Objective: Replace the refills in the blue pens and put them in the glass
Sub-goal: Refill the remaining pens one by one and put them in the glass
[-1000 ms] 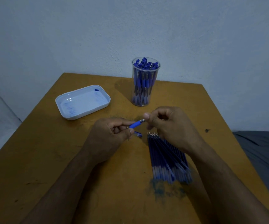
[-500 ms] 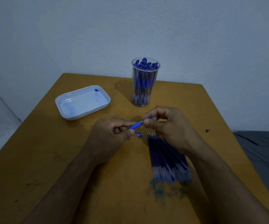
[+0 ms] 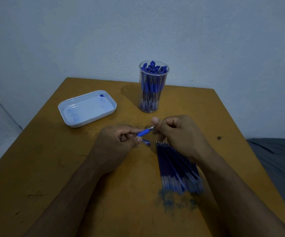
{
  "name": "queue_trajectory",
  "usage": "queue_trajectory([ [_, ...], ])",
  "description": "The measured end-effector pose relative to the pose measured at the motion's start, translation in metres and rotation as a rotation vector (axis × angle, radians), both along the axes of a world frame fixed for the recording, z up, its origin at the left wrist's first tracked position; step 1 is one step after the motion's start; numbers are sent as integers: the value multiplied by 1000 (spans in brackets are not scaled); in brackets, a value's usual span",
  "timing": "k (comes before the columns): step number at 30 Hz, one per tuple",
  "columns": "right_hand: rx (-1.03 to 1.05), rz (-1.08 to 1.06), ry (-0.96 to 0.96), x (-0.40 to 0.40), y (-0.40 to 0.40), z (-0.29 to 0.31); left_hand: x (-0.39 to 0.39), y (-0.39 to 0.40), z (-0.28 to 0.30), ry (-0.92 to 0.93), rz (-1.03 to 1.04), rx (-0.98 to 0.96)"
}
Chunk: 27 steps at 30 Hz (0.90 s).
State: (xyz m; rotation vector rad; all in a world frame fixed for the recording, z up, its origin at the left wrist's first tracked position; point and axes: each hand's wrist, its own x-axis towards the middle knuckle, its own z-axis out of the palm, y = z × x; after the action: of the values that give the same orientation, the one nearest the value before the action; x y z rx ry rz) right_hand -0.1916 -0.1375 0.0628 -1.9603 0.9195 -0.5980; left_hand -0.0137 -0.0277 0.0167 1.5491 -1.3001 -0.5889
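My left hand [image 3: 116,144] grips a blue pen [image 3: 144,132] by its barrel, with the blue grip and metal tip pointing right. My right hand [image 3: 177,134] pinches that metal tip between thumb and fingers. A small blue pen cap [image 3: 146,142] lies on the table just below the pen. A pile of blue refills [image 3: 177,166] lies under my right wrist, tips pointing away from me. A clear glass [image 3: 153,86] full of blue pens stands upright at the back of the table.
A white plastic tray [image 3: 87,108] with blue ink marks sits at the back left of the wooden table [image 3: 52,168]. Blue ink smears stain the table near the refills. A wall stands close behind. Grey fabric lies off the right edge.
My right hand's thumb has shifted from curled over the pen tip to raised above it, as the fingers keep working at the tip. My left hand and the pen have stayed in place.
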Motion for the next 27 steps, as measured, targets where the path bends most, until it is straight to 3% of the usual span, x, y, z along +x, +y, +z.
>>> queue_trajectory([
  [5, 11, 101, -14, -2, -2, 2, -1, 1, 1, 10, -12, -24],
  [17, 144, -25, -81, 3, 1, -3, -1, 1, 1, -154, 34, -79],
  [21, -54, -52, 31, 9, 5, -7, 3, 1, 1, -82, 108, -13],
  [25, -422, -25, 356, 18, 16, -8, 13, 0, 3, 84, 279, 12],
  [27, -478, 46, 485, 23, 24, -9, 17, 1, 5, 72, 328, 14],
])
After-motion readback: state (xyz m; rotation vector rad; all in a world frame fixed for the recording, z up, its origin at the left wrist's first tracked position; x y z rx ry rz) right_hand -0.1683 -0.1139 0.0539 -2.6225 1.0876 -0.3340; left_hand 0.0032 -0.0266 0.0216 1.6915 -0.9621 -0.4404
